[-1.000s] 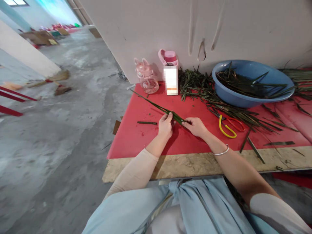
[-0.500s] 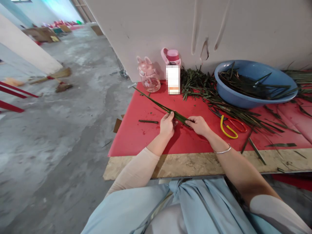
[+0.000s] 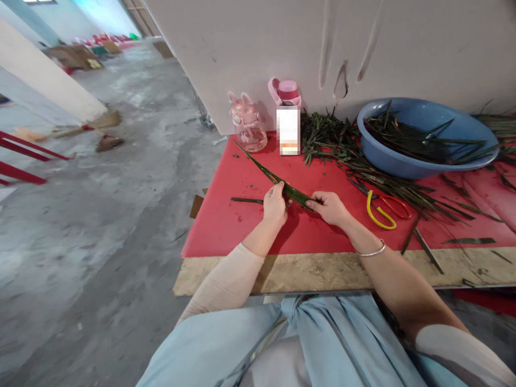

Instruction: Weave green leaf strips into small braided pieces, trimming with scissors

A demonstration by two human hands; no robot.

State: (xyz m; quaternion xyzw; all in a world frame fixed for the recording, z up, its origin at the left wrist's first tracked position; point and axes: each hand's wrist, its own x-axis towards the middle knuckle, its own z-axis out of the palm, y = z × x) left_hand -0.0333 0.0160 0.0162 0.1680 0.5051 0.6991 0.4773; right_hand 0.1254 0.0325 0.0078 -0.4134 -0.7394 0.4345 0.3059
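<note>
A long green leaf [image 3: 297,194] is stretched between my two hands above the red table covering [image 3: 226,236]. My left hand [image 3: 276,203] pinches it near the middle, and beyond those fingers its narrow end runs to the upper left, parted into strips. The wider end sits between the thumb and fingers of my right hand [image 3: 328,207]. Left of my left hand lies a short dark leaf piece [image 3: 246,200]. To the right of my right hand rest scissors [image 3: 381,209] with one yellow and one red handle.
At the back right a blue basin [image 3: 423,172] holds wet leaves. Cut leaf pieces [image 3: 322,134] are heaped beside it. A pink bottle [image 3: 250,134] and a pink-lidded bottle [image 3: 288,92] stand against the pale wall. Loose strips [image 3: 428,250] lie at the table's front right.
The leaf's narrow end, beyond my left hand, now shows a wider split between its strips. Both hands keep their grip in nearly the same place; the view has shifted slightly.
</note>
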